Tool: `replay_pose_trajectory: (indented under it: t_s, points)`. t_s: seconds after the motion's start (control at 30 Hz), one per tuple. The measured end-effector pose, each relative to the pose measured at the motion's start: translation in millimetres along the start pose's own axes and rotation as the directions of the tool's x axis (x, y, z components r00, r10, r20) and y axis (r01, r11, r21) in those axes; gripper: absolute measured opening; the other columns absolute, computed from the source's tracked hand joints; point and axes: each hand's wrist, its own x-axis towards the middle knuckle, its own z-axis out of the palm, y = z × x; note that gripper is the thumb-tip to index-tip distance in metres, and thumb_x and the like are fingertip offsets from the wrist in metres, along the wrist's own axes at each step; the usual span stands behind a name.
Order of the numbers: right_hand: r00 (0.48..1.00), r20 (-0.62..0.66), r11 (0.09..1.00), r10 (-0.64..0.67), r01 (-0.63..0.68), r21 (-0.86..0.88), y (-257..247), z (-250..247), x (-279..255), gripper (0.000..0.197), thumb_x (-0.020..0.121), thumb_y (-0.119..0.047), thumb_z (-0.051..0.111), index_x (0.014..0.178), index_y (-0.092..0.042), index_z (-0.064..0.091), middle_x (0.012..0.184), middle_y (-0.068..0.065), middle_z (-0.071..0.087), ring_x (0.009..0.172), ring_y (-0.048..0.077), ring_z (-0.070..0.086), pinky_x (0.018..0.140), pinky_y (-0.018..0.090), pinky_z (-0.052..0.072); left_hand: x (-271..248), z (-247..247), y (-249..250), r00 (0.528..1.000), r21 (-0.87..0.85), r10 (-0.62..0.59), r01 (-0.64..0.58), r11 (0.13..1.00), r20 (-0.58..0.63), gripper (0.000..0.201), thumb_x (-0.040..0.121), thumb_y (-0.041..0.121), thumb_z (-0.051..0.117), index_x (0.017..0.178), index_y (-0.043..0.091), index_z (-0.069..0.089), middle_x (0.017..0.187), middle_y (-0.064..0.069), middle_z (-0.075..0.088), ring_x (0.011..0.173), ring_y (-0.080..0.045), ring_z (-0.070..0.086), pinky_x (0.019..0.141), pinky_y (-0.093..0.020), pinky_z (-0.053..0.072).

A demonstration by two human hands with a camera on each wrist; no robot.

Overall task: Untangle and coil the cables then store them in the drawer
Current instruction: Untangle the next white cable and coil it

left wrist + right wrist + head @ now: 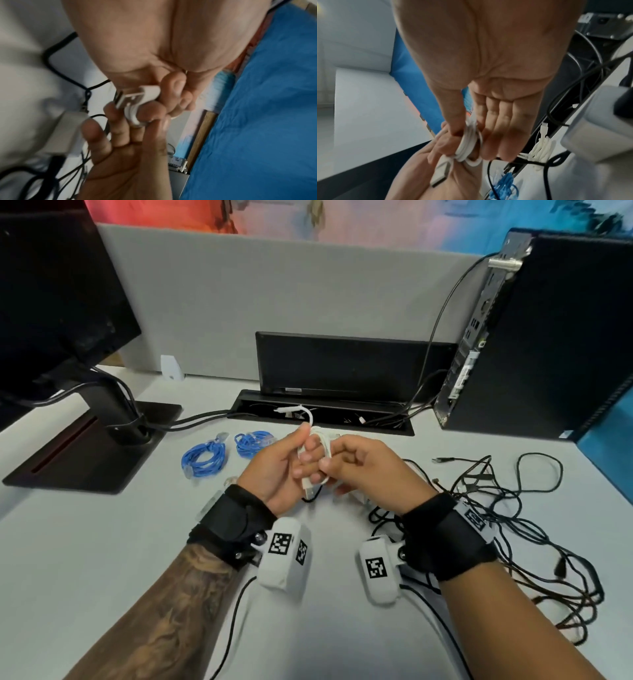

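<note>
The thin white USB cable (317,455) is wound in tight loops around the fingers of my left hand (281,470), above the pale desk (102,542). My right hand (363,467) pinches those loops between thumb and fingers. Only the wrist views show its flat metal USB plug (441,174) jutting from the coil against my left palm.

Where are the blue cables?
In the head view, two coiled blue cables lie on the white desk, left of the hands, beside the black monitor stand.
</note>
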Motion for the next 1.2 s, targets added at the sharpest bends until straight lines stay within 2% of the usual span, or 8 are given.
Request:
replay_pose_trajectory:
  t_s: [0.13,0.3,0.4,0.53,0.63,0.8,1.03,1.2]
  points:
    - [0.998,-0.057,1.0,0.01,-0.009,0.026,3,2,-3,0.013,0.097,-0.011,0.067,0.093,0.0,0.061,0.091,0.03,0.072,0.072,0.03,0.062,0.07,0.043,0.054,-4,-3,-2,0.999,0.056,-0.023,0.025,0.998,-0.025,0.04,0.102,0.033,0.04,0.075,0.011,0.06,0.063,0.0,0.049,0.048,-0.009,0.046,0.063,-0.026,0.048]
    - [0.991,-0.132,0.999,-0.012,0.018,0.043,5,2,-9,0.013,0.094,-0.009,0.07,0.091,0.0,0.062,0.08,0.023,0.07,0.069,0.022,0.064,0.07,0.035,0.057,-5,0,-1,0.992,0.321,0.084,-0.049,0.946,-0.095,0.038,0.105,0.029,0.04,0.083,0.005,0.061,0.062,-0.002,0.052,0.054,-0.012,0.049,0.061,-0.022,0.045]
    - [0.99,-0.14,1.0,-0.017,0.02,0.018,6,4,-12,0.022,0.093,-0.019,0.073,0.105,-0.003,0.064,0.096,0.02,0.072,0.076,0.021,0.067,0.074,0.04,0.058,-5,1,-5,0.987,0.407,0.081,-0.017,0.913,-0.141,0.039,0.106,0.03,0.04,0.076,0.009,0.055,0.054,0.005,0.037,0.046,-0.005,0.03,0.047,-0.014,0.029]
    - [0.97,-0.224,0.994,-0.093,0.102,0.029,4,2,-12,0.041,0.099,-0.008,0.062,0.135,-0.026,0.057,0.127,-0.011,0.063,0.088,0.011,0.068,0.083,0.032,0.061,-7,-3,-10,0.988,0.558,0.065,0.024,0.829,-0.138,0.042,0.104,0.031,0.045,0.069,0.01,0.057,0.053,0.005,0.035,0.046,-0.006,0.029,0.044,-0.014,0.029]
    - [0.982,-0.163,0.995,-0.095,0.094,-0.01,6,2,-13,0.028,0.098,0.001,0.058,0.119,-0.012,0.071,0.11,0.002,0.075,0.096,0.021,0.072,0.087,0.042,0.061,-10,-2,-11,0.995,0.606,0.055,0.004,0.795,-0.078,0.043,0.103,0.03,0.044,0.068,0.01,0.058,0.053,0.005,0.034,0.047,-0.007,0.029,0.045,-0.014,0.03]
    - [0.983,-0.185,0.999,-0.015,0.024,0.047,6,0,-15,0.014,0.1,-0.012,0.062,0.102,-0.008,0.075,0.091,0.015,0.077,0.081,0.021,0.072,0.085,0.044,0.06,-10,-2,-12,0.99,0.668,0.105,-0.015,0.744,-0.095,0.043,0.105,0.03,0.042,0.071,0.008,0.056,0.053,0.004,0.036,0.049,-0.008,0.029,0.048,-0.015,0.03]
    - [0.992,-0.124,0.998,0.01,-0.003,0.055,13,1,-13,0.02,0.084,-0.015,0.079,0.099,-0.011,0.066,0.085,0.004,0.073,0.074,0.021,0.066,0.076,0.042,0.054,-9,-1,-19,0.981,0.741,0.184,-0.082,0.666,-0.057,0.039,0.105,0.027,0.043,0.075,0.009,0.06,0.058,0.004,0.04,0.053,-0.01,0.036,0.052,-0.018,0.033]
    - [0.978,-0.207,0.999,0.006,0.003,0.039,14,-4,-12,0.018,0.084,0.002,0.073,0.093,-0.012,0.067,0.075,-0.001,0.072,0.07,0.019,0.066,0.079,0.047,0.055,-5,4,-22,0.978,0.599,0.17,-0.065,0.798,-0.12,0.012,0.085,0.018,0.05,0.094,0.011,0.052,0.059,-0.003,0.043,0.049,-0.011,0.038,0.049,-0.021,0.032]
